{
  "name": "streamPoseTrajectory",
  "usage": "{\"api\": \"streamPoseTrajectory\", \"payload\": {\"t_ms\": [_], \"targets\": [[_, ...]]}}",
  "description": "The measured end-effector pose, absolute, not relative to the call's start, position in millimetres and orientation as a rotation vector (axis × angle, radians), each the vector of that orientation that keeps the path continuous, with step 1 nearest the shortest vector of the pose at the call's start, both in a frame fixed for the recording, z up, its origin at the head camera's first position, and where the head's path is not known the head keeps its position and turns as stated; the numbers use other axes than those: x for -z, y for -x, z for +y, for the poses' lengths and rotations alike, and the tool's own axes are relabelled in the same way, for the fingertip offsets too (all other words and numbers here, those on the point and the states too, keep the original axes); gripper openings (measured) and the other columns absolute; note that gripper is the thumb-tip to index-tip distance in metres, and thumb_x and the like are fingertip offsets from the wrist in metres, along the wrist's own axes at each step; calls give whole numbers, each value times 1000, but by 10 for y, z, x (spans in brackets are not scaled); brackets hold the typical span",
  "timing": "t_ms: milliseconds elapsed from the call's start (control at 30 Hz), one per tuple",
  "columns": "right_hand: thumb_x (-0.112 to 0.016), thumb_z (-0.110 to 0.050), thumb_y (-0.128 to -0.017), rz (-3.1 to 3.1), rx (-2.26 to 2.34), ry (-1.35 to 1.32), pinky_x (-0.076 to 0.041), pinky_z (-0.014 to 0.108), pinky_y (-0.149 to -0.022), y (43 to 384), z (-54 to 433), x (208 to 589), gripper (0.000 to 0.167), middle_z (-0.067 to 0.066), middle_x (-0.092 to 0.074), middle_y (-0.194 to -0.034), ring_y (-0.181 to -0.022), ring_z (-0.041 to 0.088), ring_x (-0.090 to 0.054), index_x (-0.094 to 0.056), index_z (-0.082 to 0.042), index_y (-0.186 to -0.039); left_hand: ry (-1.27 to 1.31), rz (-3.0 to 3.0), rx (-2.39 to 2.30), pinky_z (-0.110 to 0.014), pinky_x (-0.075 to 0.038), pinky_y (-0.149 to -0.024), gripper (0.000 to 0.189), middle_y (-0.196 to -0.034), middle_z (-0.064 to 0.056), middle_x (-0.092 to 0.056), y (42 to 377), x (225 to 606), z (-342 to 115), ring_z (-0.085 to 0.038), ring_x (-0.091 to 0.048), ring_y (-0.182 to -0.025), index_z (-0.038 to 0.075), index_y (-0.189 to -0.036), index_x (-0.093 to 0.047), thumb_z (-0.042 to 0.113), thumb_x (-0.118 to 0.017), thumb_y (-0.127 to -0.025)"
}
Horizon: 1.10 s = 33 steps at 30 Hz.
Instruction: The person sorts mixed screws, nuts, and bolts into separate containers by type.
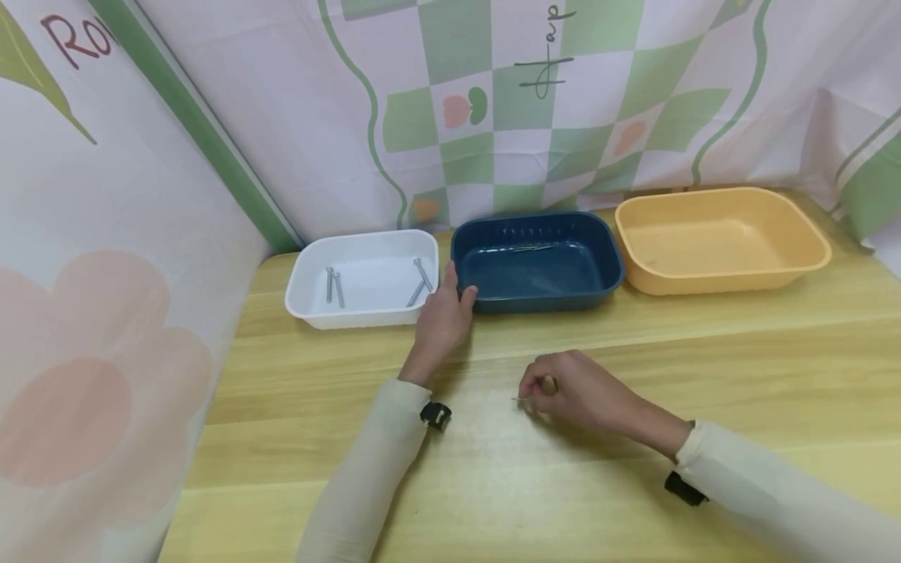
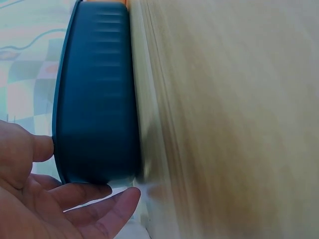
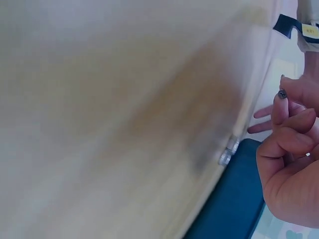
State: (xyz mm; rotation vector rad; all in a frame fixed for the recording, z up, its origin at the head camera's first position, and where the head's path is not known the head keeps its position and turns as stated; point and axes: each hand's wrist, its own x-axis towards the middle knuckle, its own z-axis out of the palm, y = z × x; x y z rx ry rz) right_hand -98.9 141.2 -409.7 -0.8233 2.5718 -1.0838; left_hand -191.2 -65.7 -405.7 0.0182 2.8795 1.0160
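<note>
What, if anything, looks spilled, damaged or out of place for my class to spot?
Two small shiny pieces in the right wrist view: they seem to lie on the tabletop near the blue tray, whereas bolts sit inside the white tray. I cannot tell what they are. No damage shows.

Indoor work corner, home or workplace unclear. Checked cloth (image 1: pixel 524 117) is hanging behind a wood-grain table (image 1: pixel 507 500); flower-printed panel (image 1: pixel 77 414) is enclosing the left; plastic trays (image 1: pixel 549 303) are standing in a row, one holding metal screws (image 1: pixel 339 290).
</note>
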Motion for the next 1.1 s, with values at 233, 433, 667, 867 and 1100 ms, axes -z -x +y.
{"api": "streamPoseTrajectory", "payload": {"t_ms": [233, 433, 667, 867, 1100], "targets": [[-70, 4, -84, 2630, 1085, 862, -51, 29, -69, 1109, 1406, 3993, 22, -10, -71, -86, -77, 8, -59, -76, -17, -88, -2, 2885, -1006, -50, -49, -95, 67, -142, -20, -54, 1911, 4052, -640, -37, -61, -116, 9, -161, -19, 37, -47, -107], [-72, 3, -84, 2672, 1099, 832, -46, 27, -58, 1230, 1440, 3957, 19, -10, -68, -80, -65, 10, -53, -76, -15, -87, -25, 2888, -1031, -50, -48, -97, 67, -143, -21, -53, 1912, 4054, -648, -38, -59, -119, 8, -160, -20, 36, -48, -107], [-75, -2, -86, 2766, 1101, 830, -45, 28, -59, 1374, 1502, 3879, 13, -12, -66, -79, -68, 13, -54, -77, -14, -88, -23, 2898, -1035, -50, -46, -99, 66, -143, -21, -52, 1913, 4055, -663, -37, -57, -122, 7, -159, -23, 35, -50, -106], [-76, -4, -88, 2835, 1103, 817, -43, 28, -56, 1526, 1554, 3808, 10, -9, -66, -78, -62, 14, -51, -77, -14, -89, -27, 2901, -1038, -50, -46, -99, 66, -143, -20, -52, 1917, 4053, -670, -37, -57, -122, 7, -159, -23, 35, -50, -106], [-75, -1, -88, 2847, 1140, 782, -45, 28, -57, 1651, 1605, 3766, 13, -4, -70, -81, -64, 16, -54, -77, -13, -89, 4, 2886, -1033, -48, -45, -101, 66, -147, -17, -49, 1913, 4049, -653, -34, -55, -126, 9, -160, -22, 35, -50, -106]]}}
